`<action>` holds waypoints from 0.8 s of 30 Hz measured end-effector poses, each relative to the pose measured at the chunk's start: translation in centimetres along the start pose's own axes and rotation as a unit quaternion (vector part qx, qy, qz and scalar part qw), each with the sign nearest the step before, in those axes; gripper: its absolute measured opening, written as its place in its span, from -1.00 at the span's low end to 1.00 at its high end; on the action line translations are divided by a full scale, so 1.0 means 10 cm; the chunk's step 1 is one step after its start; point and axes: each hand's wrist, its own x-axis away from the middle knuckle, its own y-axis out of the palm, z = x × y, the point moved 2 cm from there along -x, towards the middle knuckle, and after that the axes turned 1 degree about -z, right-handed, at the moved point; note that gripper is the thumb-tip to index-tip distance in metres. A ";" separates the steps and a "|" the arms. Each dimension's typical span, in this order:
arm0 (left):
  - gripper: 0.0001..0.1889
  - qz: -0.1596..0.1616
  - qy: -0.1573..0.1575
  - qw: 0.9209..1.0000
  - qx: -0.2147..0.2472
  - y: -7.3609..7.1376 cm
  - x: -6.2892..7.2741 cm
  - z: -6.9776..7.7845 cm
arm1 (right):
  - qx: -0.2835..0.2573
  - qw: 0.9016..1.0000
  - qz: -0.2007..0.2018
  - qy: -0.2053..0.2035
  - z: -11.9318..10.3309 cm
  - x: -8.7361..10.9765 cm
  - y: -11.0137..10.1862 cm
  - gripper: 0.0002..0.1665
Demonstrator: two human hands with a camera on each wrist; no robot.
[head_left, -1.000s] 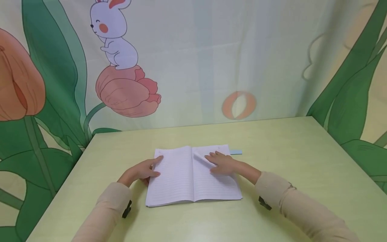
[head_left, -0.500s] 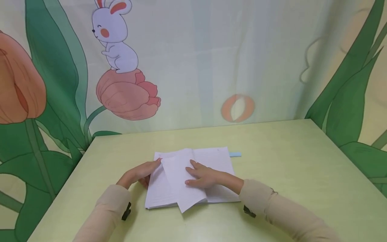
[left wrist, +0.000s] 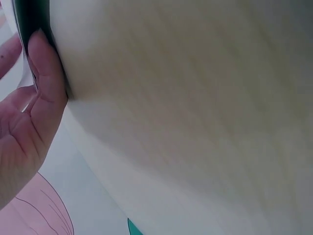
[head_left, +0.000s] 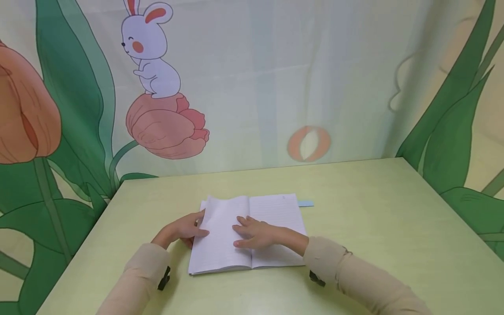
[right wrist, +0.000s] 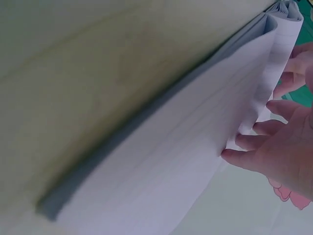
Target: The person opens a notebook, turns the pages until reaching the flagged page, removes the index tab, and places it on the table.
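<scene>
An open notebook with lined white pages lies on the table. My left hand grips its left edge, thumb over the top page and other fingers beneath. In the left wrist view, fingers lie against the dark green cover. My right hand spreads its fingers over the left page beside the fold. The right wrist view shows these fingertips touching the paper. The upper left corner of the top leaf stands slightly raised.
A pale blue strip sticks out past the notebook's upper right side. The light green table stretches around it. Behind stands a printed curtain with a rabbit and tulips.
A leaf has turned from the right side over to the left. My right hand swept left with it, and my left thumb now lies on that leaf.
</scene>
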 end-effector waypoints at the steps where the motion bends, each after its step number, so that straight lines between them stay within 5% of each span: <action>1: -0.14 0.001 0.002 1.000 0.001 0.00 0.00 0.00 | 0.001 1.000 0.002 0.000 0.02 0.01 -0.01 -0.28; 8: 0.03 0.003 0.008 1.000 0.015 0.01 0.01 0.00 | 0.006 1.000 0.020 0.014 0.22 0.06 -0.08 -0.28; 13: -0.04 0.008 0.001 1.000 0.005 0.01 0.00 0.00 | 0.015 0.999 0.029 0.028 0.39 0.11 -0.14 -0.27; 24: -0.12 0.006 -0.007 1.000 0.000 0.02 0.00 0.00 | 0.099 0.984 0.056 0.139 0.84 0.26 -0.27 -0.16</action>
